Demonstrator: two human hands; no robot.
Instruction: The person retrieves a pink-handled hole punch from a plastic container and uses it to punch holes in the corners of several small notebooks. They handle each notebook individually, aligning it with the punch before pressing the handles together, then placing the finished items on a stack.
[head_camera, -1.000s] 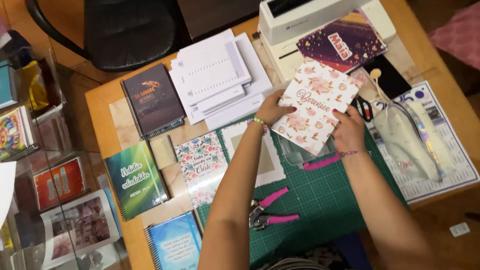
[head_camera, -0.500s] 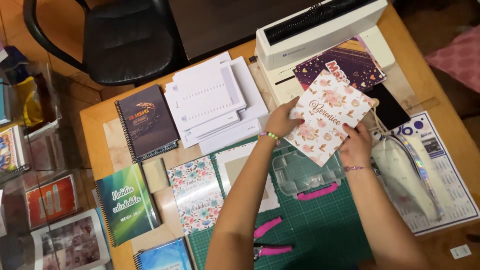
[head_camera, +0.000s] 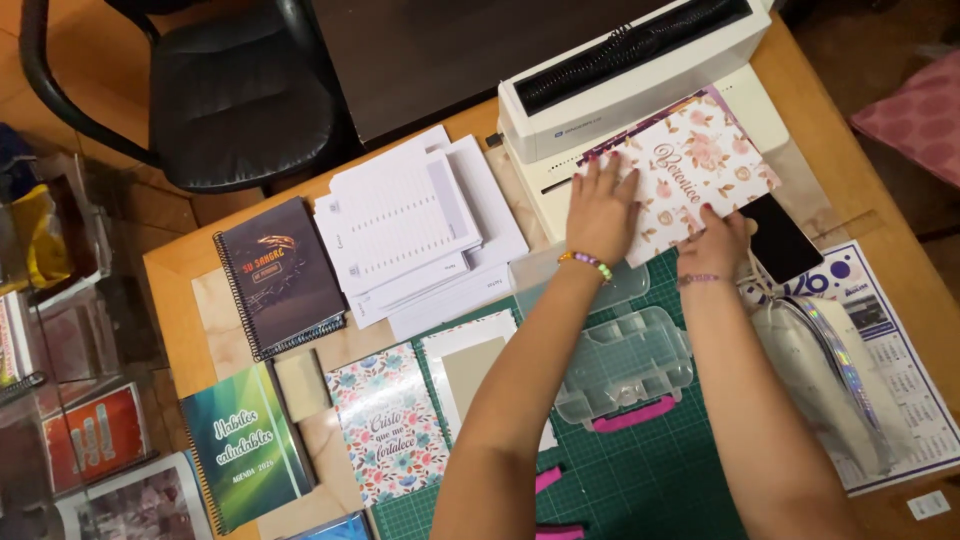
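Both hands press a floral cover sheet (head_camera: 690, 175) flat on the white binding machine (head_camera: 640, 75) at the far side of the counter (head_camera: 180, 275). Left hand (head_camera: 600, 205): fingers spread apart, flat on the sheet's left edge. Right hand (head_camera: 715, 240): fingers together on its near edge. Just near the hands lies a clear plastic case (head_camera: 625, 365) on a green cutting mat (head_camera: 660, 470). Left: white planner pages (head_camera: 410, 225).

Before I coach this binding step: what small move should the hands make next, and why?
Probably slide the floral cover a little further toward the white machine. Both the left hand and the right hand lie flat on it, and its far edge sits by the slot but looks slightly skewed.
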